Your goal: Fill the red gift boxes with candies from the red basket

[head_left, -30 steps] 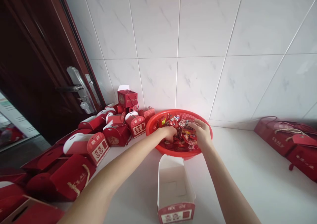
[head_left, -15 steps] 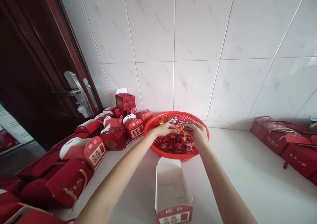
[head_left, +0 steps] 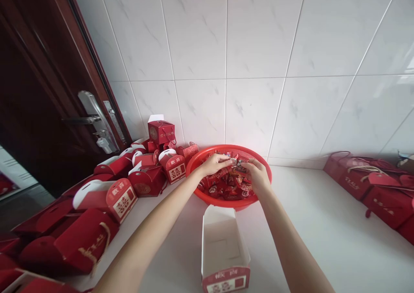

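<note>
Wrapped candies (head_left: 228, 187) are held in the red basket (head_left: 239, 204), near the worktop's (head_left: 307, 202) wall-side edge, directly beneath both hands. Candy is pinched by the left hand (head_left: 216, 163) and, apparently, by the right hand (head_left: 258, 174). The open box (head_left: 223, 250) is placed nearer, between the forearms.

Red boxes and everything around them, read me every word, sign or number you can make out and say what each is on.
"歡喜" and "囍": front of the larger patterned box at left
"歡喜" and "囍": front of the smaller patterned box beside the basket
Too blurred or small: open box, gold-lettered boxes, candy wrappers
</note>
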Demonstrator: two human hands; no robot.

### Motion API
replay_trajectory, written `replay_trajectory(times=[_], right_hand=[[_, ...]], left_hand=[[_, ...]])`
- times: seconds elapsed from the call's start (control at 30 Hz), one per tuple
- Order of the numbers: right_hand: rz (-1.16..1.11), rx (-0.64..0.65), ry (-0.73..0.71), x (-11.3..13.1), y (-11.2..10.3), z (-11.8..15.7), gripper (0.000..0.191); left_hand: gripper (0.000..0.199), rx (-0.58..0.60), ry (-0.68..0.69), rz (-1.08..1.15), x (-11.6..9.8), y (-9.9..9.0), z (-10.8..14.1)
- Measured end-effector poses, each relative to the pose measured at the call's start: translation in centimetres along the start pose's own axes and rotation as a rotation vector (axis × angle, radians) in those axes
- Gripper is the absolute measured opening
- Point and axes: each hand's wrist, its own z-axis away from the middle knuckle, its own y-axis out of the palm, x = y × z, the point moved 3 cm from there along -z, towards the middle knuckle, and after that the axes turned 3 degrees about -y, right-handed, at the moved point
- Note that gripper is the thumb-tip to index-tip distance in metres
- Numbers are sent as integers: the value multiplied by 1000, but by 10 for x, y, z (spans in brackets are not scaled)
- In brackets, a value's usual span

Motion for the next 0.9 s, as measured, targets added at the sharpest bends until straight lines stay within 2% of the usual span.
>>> replay_trajectory(times=[0.23, 0.33, 0.4, 0.5, 0.67, 0.8, 0.9], right_hand=[[-30, 35, 21, -5, -2, -4, 31], [-28, 126, 31, -6, 0, -5, 29], [-27, 170, 21, -6, 2, -5, 28], [-45, 149, -4, -4, 2, -5, 31], [-31, 78, -24, -2, -1, -3, 27], [-16, 98, -22, 0, 0, 0, 24], [-79, 41, -8, 1, -1, -1, 24]], left_hand=[[51, 112, -24, 141, 8, 3, -3], [52, 138, -27, 156, 11, 2, -4], [48, 111, -25, 130, 10, 1, -4], [35, 45, -70, 107, 6, 0, -3], [26, 43, -183, 156, -5, 4, 2], [21, 71, -177, 68, -7, 5, 3], [23, 129, -207, -36, -1, 7, 1]])
